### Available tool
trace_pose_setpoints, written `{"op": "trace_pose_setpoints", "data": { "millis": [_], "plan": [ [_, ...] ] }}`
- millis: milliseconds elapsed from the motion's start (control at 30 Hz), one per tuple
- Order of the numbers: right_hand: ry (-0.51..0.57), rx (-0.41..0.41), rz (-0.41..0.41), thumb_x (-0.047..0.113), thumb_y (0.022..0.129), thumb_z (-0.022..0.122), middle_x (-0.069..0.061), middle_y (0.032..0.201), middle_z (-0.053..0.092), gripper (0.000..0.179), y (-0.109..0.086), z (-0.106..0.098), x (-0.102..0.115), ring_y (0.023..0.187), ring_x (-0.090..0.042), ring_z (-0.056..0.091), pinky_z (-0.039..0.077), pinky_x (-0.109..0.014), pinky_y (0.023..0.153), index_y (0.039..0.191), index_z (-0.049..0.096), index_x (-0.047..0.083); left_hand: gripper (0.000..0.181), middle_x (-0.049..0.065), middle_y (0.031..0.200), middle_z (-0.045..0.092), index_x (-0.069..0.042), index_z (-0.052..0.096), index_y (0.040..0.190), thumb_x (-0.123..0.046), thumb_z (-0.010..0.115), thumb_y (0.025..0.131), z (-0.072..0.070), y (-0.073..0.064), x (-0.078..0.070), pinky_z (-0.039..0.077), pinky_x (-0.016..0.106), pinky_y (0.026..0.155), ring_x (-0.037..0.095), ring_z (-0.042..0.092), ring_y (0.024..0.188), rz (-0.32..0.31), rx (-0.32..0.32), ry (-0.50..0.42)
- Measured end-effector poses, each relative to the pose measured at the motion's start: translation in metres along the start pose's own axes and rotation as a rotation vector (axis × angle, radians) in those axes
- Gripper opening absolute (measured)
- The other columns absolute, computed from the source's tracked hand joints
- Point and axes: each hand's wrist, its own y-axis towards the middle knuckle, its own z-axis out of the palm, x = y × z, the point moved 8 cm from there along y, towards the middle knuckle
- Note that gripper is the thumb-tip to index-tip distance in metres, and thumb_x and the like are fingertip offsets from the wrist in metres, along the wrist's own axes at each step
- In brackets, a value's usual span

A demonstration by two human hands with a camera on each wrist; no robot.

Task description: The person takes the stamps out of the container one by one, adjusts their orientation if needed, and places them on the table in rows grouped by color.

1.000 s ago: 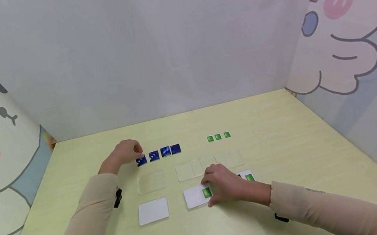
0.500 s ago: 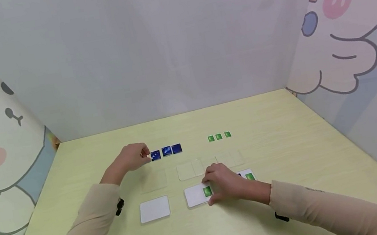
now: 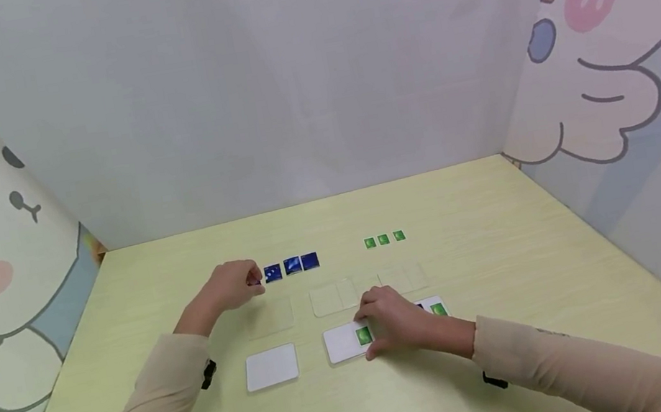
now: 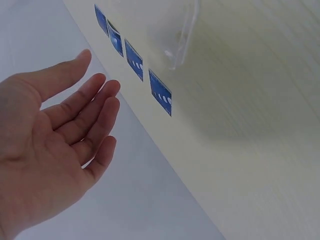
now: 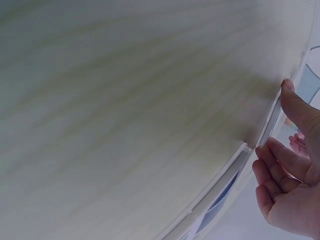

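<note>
In the head view, several small dark-blue picture cards (image 3: 292, 265) lie in a row at the back left. My left hand (image 3: 237, 283) is over the leftmost one, mostly hiding it. The left wrist view shows that leftmost blue card (image 4: 161, 94) flat on the table, with my left hand's fingers (image 4: 95, 117) loosely bent, apart from it and holding nothing. My right hand (image 3: 394, 321) grips a flat white case (image 3: 342, 345) by its near and far edges, thumb on the near side. A green sticker (image 3: 363, 335) shows on the case beside my fingers.
A plain white case (image 3: 271, 367) lies to the left. Behind are clear plastic covers (image 3: 326, 299), including a clear left one (image 3: 270, 318). Three green stickers (image 3: 383, 239) lie at the back. Another white case with a green sticker (image 3: 437, 310) shows beyond my right hand.
My left hand has shifted slightly right and nearer, now covering most of the leftmost blue card. The right hand keeps its grip in place. The head view has turned a little.
</note>
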Motion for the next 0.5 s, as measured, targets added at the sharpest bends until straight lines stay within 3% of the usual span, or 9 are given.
{"op": "trace_pose_setpoints", "data": {
  "millis": [233, 500],
  "plan": [
    [0.021, -0.005, 0.003, 0.047, 0.065, 0.085, 0.001, 0.103, 0.067, 0.056, 0.0, -0.001, -0.001, 0.095, -0.012, 0.053, 0.045, -0.036, 0.092, 0.107, 0.072, 0.012, 0.025, 0.009, 0.095, 0.066, -0.001, 0.063, 0.105, -0.02, 0.068, 0.089, 0.004, -0.002, -0.006, 0.048, 0.039, 0.083, 0.019, 0.056, 0.084, -0.009, 0.017, 0.013],
    [0.047, -0.027, -0.015, 0.045, 0.064, 0.086, 0.001, 0.102, 0.067, 0.056, -0.002, -0.002, -0.001, 0.096, -0.012, 0.054, 0.045, -0.037, 0.093, 0.106, 0.072, 0.011, 0.027, 0.011, 0.1, 0.067, -0.001, 0.064, 0.105, -0.021, 0.068, 0.089, 0.009, -0.008, -0.019, 0.045, 0.045, 0.09, 0.023, 0.06, 0.092, 0.026, 0.011, 0.009]
  ]
}}
